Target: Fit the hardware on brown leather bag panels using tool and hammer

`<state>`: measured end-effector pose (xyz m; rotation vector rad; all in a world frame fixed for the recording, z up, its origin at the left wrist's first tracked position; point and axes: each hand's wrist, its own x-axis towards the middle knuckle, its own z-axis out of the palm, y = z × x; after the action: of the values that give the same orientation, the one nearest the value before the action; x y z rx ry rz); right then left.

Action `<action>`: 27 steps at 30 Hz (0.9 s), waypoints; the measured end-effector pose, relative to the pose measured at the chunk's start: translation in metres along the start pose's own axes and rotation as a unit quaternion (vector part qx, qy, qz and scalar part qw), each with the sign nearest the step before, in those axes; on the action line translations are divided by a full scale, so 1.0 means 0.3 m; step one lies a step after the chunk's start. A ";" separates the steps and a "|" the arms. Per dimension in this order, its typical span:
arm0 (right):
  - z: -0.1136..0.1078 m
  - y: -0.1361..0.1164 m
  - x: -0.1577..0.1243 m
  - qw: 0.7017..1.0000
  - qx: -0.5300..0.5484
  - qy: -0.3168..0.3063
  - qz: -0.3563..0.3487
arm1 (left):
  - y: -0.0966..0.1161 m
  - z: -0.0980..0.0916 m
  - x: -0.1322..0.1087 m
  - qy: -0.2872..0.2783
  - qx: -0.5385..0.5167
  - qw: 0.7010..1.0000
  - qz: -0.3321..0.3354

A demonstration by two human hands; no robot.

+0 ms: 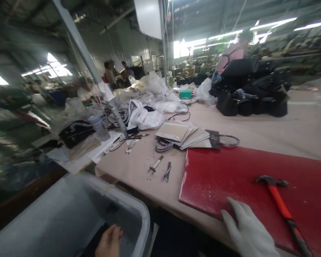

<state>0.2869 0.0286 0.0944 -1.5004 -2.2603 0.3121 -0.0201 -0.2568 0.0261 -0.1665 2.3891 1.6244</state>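
My left hand (109,241), bare, is inside the grey plastic bin (143,214) at the lower left. Its fingers look drawn together beside a dark piece (96,240); whether they grip it is hidden. In a whitish glove, my right hand (247,228) rests over the front edge of the red board (219,178), its thumb and fingers apart and nothing in them. Right of that hand lies a claw hammer (279,200) with a red and black handle, its head pointing away from me.
Behind the board are stacked flat beige panels (173,132) with dark looped handles. Small metal tools (156,164) lie on the cloth-covered table (139,167). Black handbags (251,92) are piled at the back right, plastic wrapping (155,89) at the back. A metal post (82,50) rises at left.
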 end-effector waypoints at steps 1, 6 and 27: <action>0.012 0.010 0.014 0.999 -0.028 0.014 -0.018 | 0.054 0.077 0.008 -0.040 0.010 0.998 0.041; 0.064 0.034 0.086 0.984 -0.129 0.075 -0.099 | 0.398 0.470 0.032 -0.190 0.111 0.894 0.391; 0.121 0.052 0.093 0.968 -0.142 0.154 -0.138 | 0.910 0.934 0.209 -0.162 0.354 0.748 0.538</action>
<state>0.2741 0.0617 0.0614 -1.2326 -2.2817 -0.3188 -0.1048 0.1073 0.1570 1.7317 2.6699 0.6584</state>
